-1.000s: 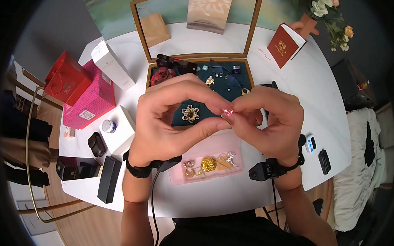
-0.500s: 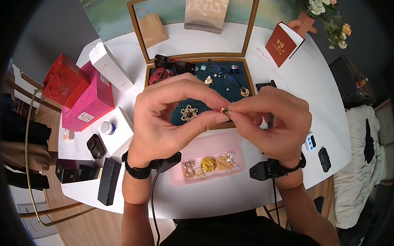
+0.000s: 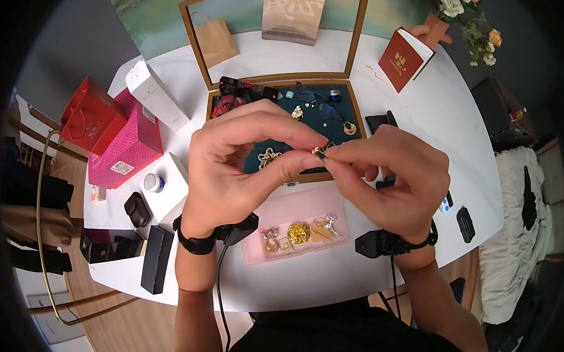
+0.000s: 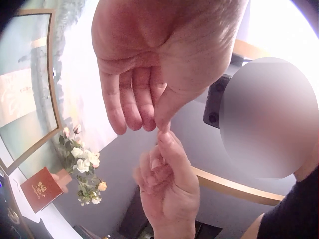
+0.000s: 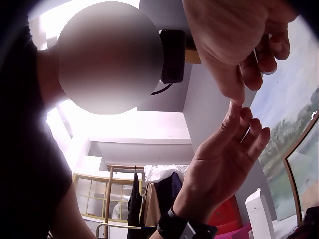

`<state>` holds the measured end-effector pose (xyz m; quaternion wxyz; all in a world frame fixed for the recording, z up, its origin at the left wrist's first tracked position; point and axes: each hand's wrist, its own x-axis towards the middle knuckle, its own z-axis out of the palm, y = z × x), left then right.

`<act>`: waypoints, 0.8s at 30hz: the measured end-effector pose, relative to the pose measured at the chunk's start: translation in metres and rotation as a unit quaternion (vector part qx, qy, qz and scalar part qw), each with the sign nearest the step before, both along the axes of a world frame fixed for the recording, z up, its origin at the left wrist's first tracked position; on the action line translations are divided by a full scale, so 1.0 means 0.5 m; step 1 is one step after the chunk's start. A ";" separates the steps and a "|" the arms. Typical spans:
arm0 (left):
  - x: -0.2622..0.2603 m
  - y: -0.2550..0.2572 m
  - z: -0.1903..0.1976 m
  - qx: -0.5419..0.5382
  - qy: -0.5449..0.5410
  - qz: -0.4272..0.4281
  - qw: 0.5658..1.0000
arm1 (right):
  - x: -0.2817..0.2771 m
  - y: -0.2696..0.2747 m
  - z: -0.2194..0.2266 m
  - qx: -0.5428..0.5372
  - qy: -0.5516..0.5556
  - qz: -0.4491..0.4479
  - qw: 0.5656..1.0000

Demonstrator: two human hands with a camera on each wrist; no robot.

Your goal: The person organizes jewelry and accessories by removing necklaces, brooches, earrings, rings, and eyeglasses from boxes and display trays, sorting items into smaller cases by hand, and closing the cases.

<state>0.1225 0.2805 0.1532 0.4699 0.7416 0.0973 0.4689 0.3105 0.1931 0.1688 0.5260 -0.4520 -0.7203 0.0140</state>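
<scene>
Before my chest, over the near edge of the jewelry case (image 3: 281, 180), both hands meet at one small gold-toned jewel (image 3: 319, 151), whose pink heart face showed earlier. My left hand (image 3: 235, 171) pinches its left side between thumb and index fingertip. On the other side my right hand (image 3: 394, 178) pinches thin gold parts of it with thumb and index finger. In the left wrist view the fingertips (image 4: 163, 130) of both hands meet and hide the jewel. Below them lies an open pink box (image 3: 250, 250) holding earrings, a gold ornament (image 3: 298, 233) and other jewelry.
The open case holds a flower brooch (image 3: 269, 158), glasses (image 3: 331, 112) and a small jar (image 3: 334, 95) on dark cloth. Bags, a white box (image 3: 157, 93) and black boxes stand left. A red book (image 3: 405, 60) and a black device (image 3: 465, 225) are on the right.
The jewel has turned so its pink heart face no longer faces the camera. My right hand has moved slightly right, its fingertips drawing away a little from the left ones.
</scene>
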 end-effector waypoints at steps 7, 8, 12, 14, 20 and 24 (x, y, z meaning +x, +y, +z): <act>-0.003 0.002 0.005 0.029 0.025 0.014 0.999 | -0.002 -0.004 0.001 0.030 -0.013 0.003 0.999; -0.003 0.003 0.006 0.044 0.034 0.019 0.998 | -0.003 -0.006 0.002 0.018 -0.005 0.000 1.000; -0.004 0.001 0.009 0.044 0.037 0.015 0.998 | -0.005 -0.007 0.004 0.008 0.000 0.000 1.000; -0.004 0.000 0.011 0.042 0.040 0.019 0.998 | -0.008 -0.009 0.004 0.003 -0.001 -0.001 1.000; -0.003 -0.001 0.010 0.050 0.053 0.030 0.997 | -0.008 -0.010 0.006 0.009 -0.003 0.001 1.000; -0.001 -0.002 0.011 0.059 0.063 0.010 0.996 | -0.004 -0.011 0.009 0.006 0.002 -0.006 1.000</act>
